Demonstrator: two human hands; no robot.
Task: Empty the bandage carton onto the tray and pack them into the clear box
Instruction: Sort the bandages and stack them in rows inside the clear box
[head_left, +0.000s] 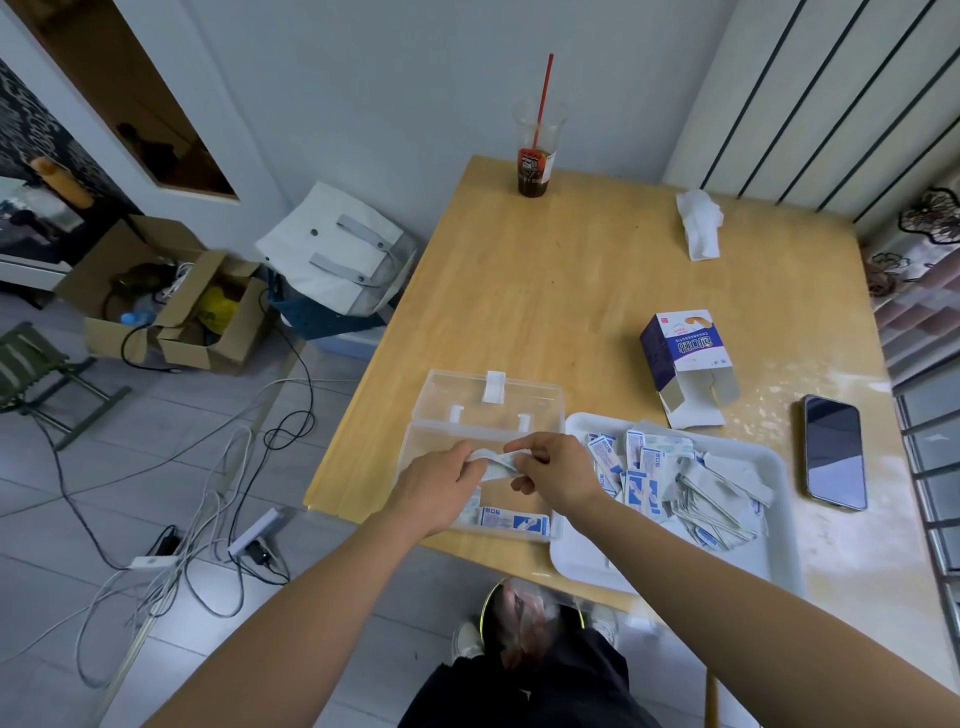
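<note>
The clear box (540, 431) lies open at the table's near left edge, lid tipped back. Over it my left hand (441, 486) and my right hand (558, 470) together pinch a small bunch of white bandages (496, 463). More bandages (514, 521) lie flat in the box near its front wall. To the right, the white tray (769, 525) holds a loose pile of several blue-and-white bandages (675, 475). The blue and white bandage carton (685, 358) lies on its side behind the tray, flaps open toward me.
A dark phone (834, 451) lies right of the tray. A plastic cup with a red straw (535, 161) stands at the table's far edge, a crumpled tissue (701, 228) to its right. Cables (218, 467) and cardboard boxes (166, 301) cover the floor on the left.
</note>
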